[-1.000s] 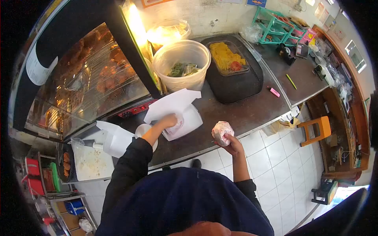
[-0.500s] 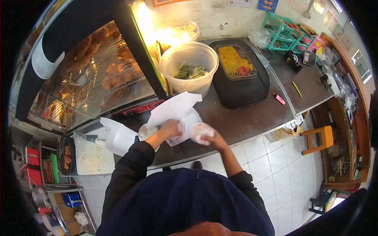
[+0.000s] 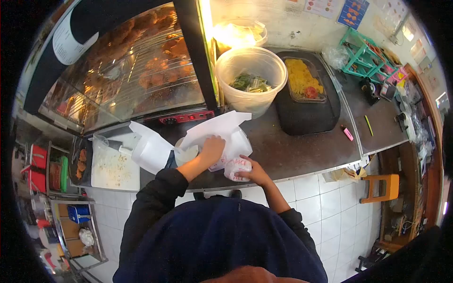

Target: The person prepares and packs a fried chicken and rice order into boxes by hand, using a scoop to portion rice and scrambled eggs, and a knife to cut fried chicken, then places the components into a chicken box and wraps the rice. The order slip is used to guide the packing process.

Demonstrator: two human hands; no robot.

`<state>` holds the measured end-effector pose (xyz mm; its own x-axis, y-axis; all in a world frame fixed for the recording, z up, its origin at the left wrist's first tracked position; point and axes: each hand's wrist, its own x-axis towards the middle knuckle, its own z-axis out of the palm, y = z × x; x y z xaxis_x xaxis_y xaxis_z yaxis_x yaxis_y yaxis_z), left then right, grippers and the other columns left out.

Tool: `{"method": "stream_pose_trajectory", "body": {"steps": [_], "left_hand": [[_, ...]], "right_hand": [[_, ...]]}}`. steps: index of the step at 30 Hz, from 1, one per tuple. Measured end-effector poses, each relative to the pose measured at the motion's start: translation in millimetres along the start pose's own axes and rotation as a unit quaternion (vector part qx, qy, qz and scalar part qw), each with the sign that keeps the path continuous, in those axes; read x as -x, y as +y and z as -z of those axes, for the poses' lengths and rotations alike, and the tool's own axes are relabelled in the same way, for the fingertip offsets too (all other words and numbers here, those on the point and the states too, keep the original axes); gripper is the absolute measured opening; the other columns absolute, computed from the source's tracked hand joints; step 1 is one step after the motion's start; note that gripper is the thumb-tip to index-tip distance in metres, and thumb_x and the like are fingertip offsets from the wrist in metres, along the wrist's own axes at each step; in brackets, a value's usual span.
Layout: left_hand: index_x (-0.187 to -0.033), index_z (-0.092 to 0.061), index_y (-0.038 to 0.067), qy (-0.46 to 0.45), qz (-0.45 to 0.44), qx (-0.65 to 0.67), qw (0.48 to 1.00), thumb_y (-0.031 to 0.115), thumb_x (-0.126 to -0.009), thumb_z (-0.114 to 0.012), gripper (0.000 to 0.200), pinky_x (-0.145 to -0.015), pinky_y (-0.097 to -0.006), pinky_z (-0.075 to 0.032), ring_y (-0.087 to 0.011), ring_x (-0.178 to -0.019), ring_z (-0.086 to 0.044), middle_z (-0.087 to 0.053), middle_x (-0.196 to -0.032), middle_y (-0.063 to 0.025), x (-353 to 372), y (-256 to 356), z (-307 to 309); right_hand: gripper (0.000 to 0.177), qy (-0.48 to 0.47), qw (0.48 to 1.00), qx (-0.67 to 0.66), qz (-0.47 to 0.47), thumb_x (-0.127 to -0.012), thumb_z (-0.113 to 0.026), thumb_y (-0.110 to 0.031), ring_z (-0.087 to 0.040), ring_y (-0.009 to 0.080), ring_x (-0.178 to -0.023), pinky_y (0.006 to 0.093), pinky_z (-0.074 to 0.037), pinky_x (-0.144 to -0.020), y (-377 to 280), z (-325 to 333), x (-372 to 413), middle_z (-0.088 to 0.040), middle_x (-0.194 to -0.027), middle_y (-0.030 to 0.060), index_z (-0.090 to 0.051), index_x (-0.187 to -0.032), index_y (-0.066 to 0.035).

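Note:
My right hand is closed around a rounded, wrapped rice pack with red "RICE" print, just in front of an open white takeaway box. My left hand is at the box below its raised flap, fingers fairly straight and their tips against the white interior. Red print on wrapping shows low in the box beside that hand; the rest is covered. Left of my left wrist stands a pale round container, partly hidden by the arm. A second open white box is farther left.
A glass-fronted warmer with fried pieces stands behind left. Beyond the boxes are a clear tub of green packets and a tray of yellow food. A white cutting board lies left; a pink marker lies right.
My left hand has drawn back from the wrapped pack inside the box, up toward the flap. My right hand has turned its rice pack, so the print shows. The camera view has shifted.

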<state>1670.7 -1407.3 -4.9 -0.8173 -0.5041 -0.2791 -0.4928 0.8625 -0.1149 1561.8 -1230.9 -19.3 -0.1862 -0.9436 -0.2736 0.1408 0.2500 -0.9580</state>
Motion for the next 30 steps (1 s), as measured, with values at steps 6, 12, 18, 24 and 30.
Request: {"method": "stream_pose_trajectory", "body": {"steps": [6, 12, 18, 24, 30], "left_hand": [[-0.127, -0.025, -0.002, 0.102, -0.108, 0.161, 0.976, 0.031, -0.085, -0.036, 0.054, -0.100, -0.0400, -0.019, -0.0332, -0.122, -0.024, -0.023, -0.132, -0.0197, 59.1, -28.2, -32.4], [-0.123, -0.032, -0.001, 0.363, 0.082, 0.507, 0.777, 0.015, -0.083, -0.043, 0.044, -0.094, -0.0381, -0.027, -0.0301, -0.115, -0.034, -0.036, -0.124, -0.0171, 149.6, -102.7, -4.8], [-0.117, -0.036, -0.004, 0.437, 0.309, 0.333, 0.776, 0.012, -0.076, -0.054, 0.047, -0.091, -0.0373, -0.033, -0.0348, -0.106, -0.040, -0.042, -0.115, -0.0195, 203.5, -230.5, -105.9], [-0.113, -0.042, -0.003, 0.349, 0.269, 0.508, 0.740, 0.012, -0.071, -0.059, 0.047, -0.077, -0.0345, -0.043, -0.0339, -0.092, -0.051, -0.049, -0.105, -0.0226, 206.3, -260.3, -130.8], [-0.091, -0.048, -0.002, 0.331, 0.283, 0.557, 0.707, 0.014, -0.072, -0.058, 0.027, -0.067, -0.0362, -0.044, -0.0316, -0.078, -0.054, -0.054, -0.085, -0.0194, 209.1, -263.2, -147.6]], "right_hand": [[0.041, 0.066, 0.940, -0.333, -0.035, -0.077, -0.056, -0.016, -0.057, 0.0206, -0.083, 0.0324, -0.050, -0.065, -25.2, 5.9, -20.1, -0.055, -0.098, 0.0117, -0.043, -0.111, 0.003], [0.041, -0.012, 0.936, -0.349, -0.039, -0.084, -0.044, -0.025, -0.055, 0.0194, -0.092, 0.0341, -0.046, -0.079, -63.3, -26.0, -51.2, -0.052, -0.107, 0.0108, -0.040, -0.116, 0.001], [0.044, -0.164, 0.945, -0.255, -0.125, -0.081, -0.051, -0.023, -0.054, 0.0213, -0.094, 0.0370, -0.045, -0.079, -66.9, -168.0, -110.3, -0.052, -0.106, 0.0127, -0.039, -0.116, -0.001], [0.058, -0.015, 0.997, -0.056, -0.047, -0.073, -0.063, -0.019, -0.054, 0.0229, -0.082, 0.0357, -0.050, -0.060, -21.9, -310.1, -202.8, -0.049, -0.099, 0.0165, -0.030, -0.117, 0.000], [0.050, 0.152, 0.959, -0.174, -0.167, -0.076, -0.059, -0.018, -0.053, 0.0235, -0.086, 0.0384, -0.050, -0.066, 13.3, -352.9, -224.2, -0.043, -0.106, 0.0182, -0.030, -0.112, -0.001]]}}
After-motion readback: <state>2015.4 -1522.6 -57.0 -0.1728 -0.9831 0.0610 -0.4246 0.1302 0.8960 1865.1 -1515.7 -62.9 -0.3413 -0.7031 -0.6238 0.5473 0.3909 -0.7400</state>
